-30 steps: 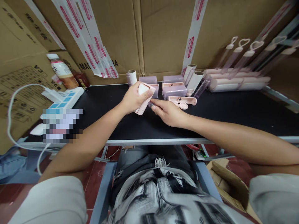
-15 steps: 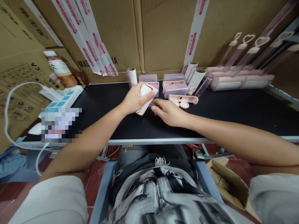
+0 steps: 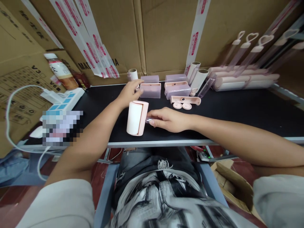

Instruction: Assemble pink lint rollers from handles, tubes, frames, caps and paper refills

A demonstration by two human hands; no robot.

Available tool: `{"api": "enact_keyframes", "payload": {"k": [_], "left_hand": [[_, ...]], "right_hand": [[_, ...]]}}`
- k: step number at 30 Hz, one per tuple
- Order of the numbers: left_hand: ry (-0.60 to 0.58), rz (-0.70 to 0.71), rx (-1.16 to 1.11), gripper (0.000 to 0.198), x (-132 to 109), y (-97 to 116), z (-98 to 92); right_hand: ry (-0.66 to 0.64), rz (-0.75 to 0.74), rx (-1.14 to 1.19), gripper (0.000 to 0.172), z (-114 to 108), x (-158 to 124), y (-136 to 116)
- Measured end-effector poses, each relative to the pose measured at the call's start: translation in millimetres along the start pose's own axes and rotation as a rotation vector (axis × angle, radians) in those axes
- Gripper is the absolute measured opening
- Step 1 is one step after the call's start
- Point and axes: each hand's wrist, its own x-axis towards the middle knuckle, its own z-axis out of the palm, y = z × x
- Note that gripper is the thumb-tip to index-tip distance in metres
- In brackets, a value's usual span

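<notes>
A lint roller [image 3: 135, 118] with a white roll in a pink holder is held above the table, just left of my right hand [image 3: 167, 119]. My right hand is closed on its clear purplish handle end, of which only a short bit shows. My left hand [image 3: 130, 92] is empty, its fingers stretched forward and apart. They are beside a pink holder with a clear purple cover [image 3: 150, 91], and whether they touch it I cannot tell. Behind that hand stands an upright white roll [image 3: 133, 74], partly hidden.
Another purple-covered holder [image 3: 177, 91], a bare pink holder [image 3: 185, 100] and two round pink caps [image 3: 181, 106] lie at centre right. Rolls [image 3: 199, 80] lean behind them. Several long-handled rollers [image 3: 247, 81] are stacked at right. A power strip [image 3: 63, 100] and bottle [image 3: 61, 71] are at left.
My left hand has let go of the lint roller and moved back and slightly left. My right hand has lowered the roller towards me, and its white roll now faces up.
</notes>
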Motion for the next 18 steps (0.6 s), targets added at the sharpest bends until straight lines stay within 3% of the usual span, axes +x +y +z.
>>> {"api": "enact_keyframes", "payload": {"k": [3,6,11,14,18], "left_hand": [[-0.155,0.019,0.138,0.077,1.6,0.5,9.6],[-0.223,-0.012,0.211,0.084,1.3,9.2,11.9],[-0.184,-0.063,0.257,0.077,-0.4,18.3,10.3],[-0.176,-0.081,0.052,0.079,0.2,13.0,15.1],[0.019,-0.227,-0.22,0.071,0.8,3.4,13.2]], "right_hand": [[-0.025,-0.042,0.017,0.029,-0.5,-0.7,-0.5],[-0.014,-0.043,0.026,0.031,-1.3,-0.6,1.1],[-0.01,-0.043,0.039,0.027,-2.4,-1.6,2.1],[0.01,-0.025,0.037,0.03,-0.9,-1.6,3.4],[0.207,0.089,0.01,0.031,1.6,1.5,9.0]]}}
